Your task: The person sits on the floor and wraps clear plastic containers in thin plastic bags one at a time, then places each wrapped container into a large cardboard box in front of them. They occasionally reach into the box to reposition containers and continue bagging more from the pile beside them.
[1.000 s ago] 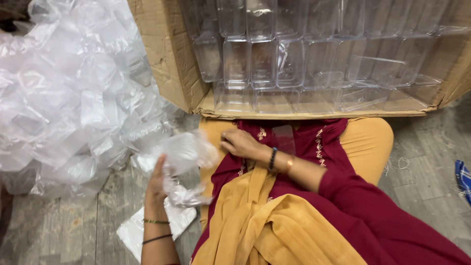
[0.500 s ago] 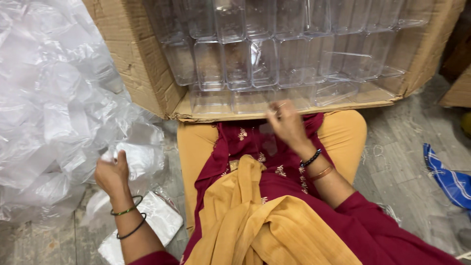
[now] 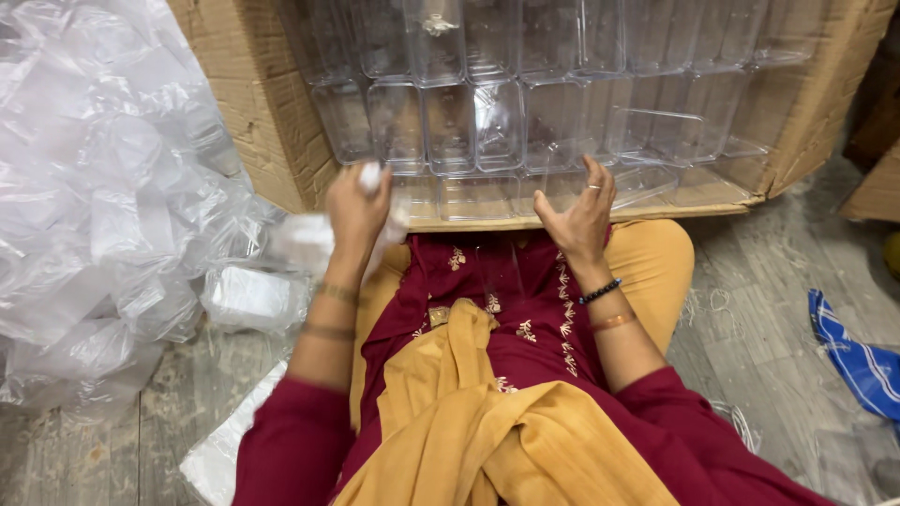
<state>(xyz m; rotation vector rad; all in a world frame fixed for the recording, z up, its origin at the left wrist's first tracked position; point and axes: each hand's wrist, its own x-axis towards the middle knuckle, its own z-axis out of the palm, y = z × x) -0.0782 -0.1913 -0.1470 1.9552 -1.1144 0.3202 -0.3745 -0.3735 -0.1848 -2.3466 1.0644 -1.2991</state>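
I sit on the floor facing a big cardboard box (image 3: 248, 122) lying on its side, stacked with several clear plastic containers (image 3: 487, 122). My left hand (image 3: 356, 214) is raised before the box's lower left corner, closed on a crumpled clear plastic wrapper (image 3: 305, 242) that hangs below and left of the fingers. My right hand (image 3: 579, 214) hovers palm-in with fingers spread at the box's bottom flap (image 3: 656, 208), just in front of the lowest row of containers, holding nothing. My lap in maroon and mustard cloth lies beneath both hands.
A large heap of crumpled clear plastic bags (image 3: 94, 187) fills the left side. A wrapped clear container (image 3: 248, 298) lies on the floor beside my left knee. A blue cloth (image 3: 858, 361) lies at the right on the grey floor.
My left hand has lifted from the floor by the plastic heap up to the box front, bringing the wrapper with it. My right hand stays at the box's bottom flap, fingers spread.
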